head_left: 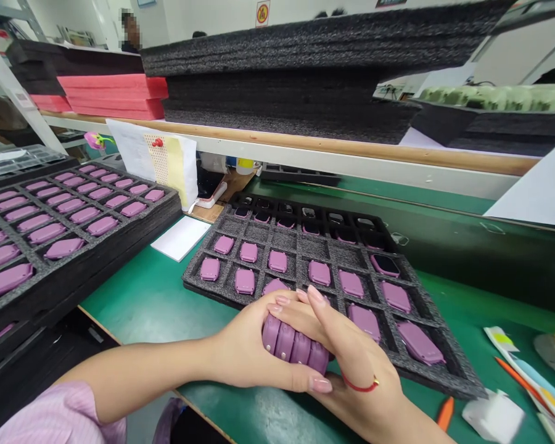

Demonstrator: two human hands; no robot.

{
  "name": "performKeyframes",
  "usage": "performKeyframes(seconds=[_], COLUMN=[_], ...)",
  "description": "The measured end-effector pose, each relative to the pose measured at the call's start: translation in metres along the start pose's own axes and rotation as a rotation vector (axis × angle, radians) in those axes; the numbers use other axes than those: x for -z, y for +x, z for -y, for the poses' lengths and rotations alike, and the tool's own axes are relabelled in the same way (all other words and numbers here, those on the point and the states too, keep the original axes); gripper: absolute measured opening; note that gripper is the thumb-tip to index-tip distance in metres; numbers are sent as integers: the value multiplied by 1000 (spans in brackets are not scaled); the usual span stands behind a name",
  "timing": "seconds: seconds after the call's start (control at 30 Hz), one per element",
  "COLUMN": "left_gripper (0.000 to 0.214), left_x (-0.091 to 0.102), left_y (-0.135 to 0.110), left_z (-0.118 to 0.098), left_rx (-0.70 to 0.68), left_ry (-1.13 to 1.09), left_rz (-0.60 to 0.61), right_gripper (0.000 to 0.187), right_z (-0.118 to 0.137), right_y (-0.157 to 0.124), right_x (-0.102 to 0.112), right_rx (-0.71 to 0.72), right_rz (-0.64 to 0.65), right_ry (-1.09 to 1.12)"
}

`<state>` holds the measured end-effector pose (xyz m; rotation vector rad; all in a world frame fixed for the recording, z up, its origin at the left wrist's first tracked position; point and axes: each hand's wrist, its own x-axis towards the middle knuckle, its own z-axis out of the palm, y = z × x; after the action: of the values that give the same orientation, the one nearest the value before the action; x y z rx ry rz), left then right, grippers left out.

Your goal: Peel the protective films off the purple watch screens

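Note:
Both my hands are wrapped around a row of several purple smartwatch cases [296, 348], pressed side by side between them. My left hand [247, 345] closes on the near and left side, its thumb along the bottom edge. From the right, my right hand [363, 364] cups the row, fingers laid over its top; a red string bracelet circles that wrist. Just beyond the hands lies a black foam tray [317, 248] with square pockets. Purple watch cases [319, 273] lie in its nearer pockets, and watches with dark screens [385, 265] in its far rows and at the right.
At left stands a stack of foam trays [160, 216] with more purple cases. A white pad [181, 238] lies between the trays. Toothbrush [502, 339], orange pen [445, 413] and crumpled white piece [494, 416] lie at right. A shelf [296, 151] bearing foam sheets [277, 102] crosses behind.

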<state>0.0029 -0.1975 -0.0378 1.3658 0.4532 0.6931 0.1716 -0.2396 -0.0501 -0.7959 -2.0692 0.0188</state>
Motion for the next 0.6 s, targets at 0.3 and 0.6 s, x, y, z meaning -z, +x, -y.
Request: performKeyframes(seconds=[0.3,0.6], left_gripper=[48,77], left_x=[5,11], left_y=[-1,-7], left_z=[-1,16], left_rx=[-84,-312], left_ry=[66,210], left_rz=[83,43], right_gripper=[82,48], right_z=[-3,12], right_y=[1,13], right_x=[7,19], right_rx=[130,-169], right_rz=[83,-2], right_ry=[-63,-22])
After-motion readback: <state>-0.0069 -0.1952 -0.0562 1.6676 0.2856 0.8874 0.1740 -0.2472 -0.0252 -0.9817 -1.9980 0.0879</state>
